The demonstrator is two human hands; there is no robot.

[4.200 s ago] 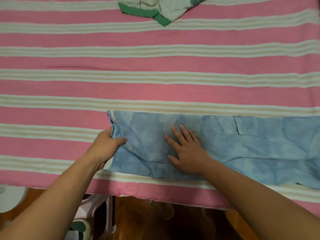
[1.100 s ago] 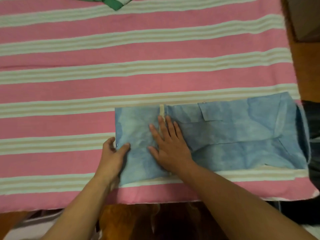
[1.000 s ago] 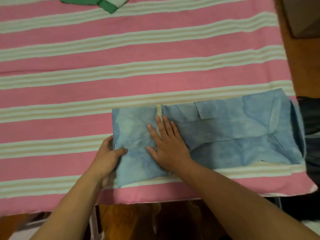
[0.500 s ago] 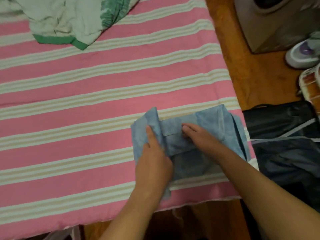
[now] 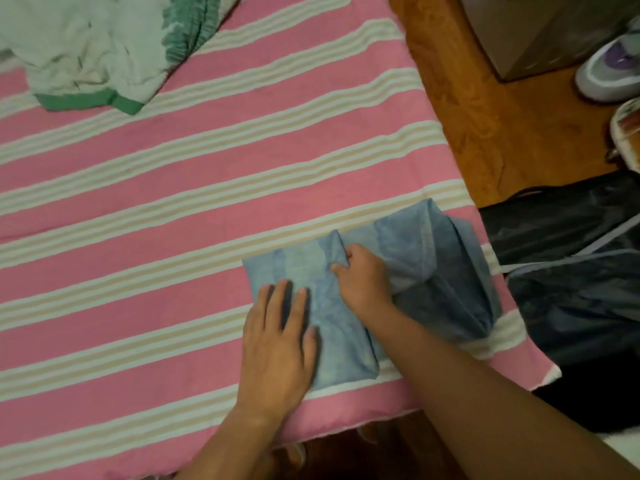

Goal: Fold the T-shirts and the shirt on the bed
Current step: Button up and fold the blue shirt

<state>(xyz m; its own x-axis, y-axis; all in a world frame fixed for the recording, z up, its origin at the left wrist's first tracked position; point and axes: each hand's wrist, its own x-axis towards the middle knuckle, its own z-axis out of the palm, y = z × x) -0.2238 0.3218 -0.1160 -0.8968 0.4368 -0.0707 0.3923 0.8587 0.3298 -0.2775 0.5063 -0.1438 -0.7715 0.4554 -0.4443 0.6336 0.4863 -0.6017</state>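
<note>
A blue mottled shirt (image 5: 426, 258) lies folded into a compact block near the bed's right front corner. My left hand (image 5: 278, 341) lies flat with straight fingers on the shirt's left part, pressing it down. My right hand (image 5: 362, 277) has curled fingers that pinch a fold of the shirt at its middle. A crumpled pale green T-shirt (image 5: 90, 46) with dark green trim sits at the far left of the bed. The bed (image 5: 173, 202) is covered with a pink sheet with cream stripes.
The bed's right edge runs diagonally beside a wooden floor (image 5: 485, 126). A dark bag (image 5: 575, 271) lies on the floor against the bed corner. A grey box (image 5: 540, 32) and shoes (image 5: 609, 71) stand at the far right.
The long strip of shirt was folded from left to right into a short block. My left hand moved from holding the edge to pressing flat; my right hand now pinches a fold.
</note>
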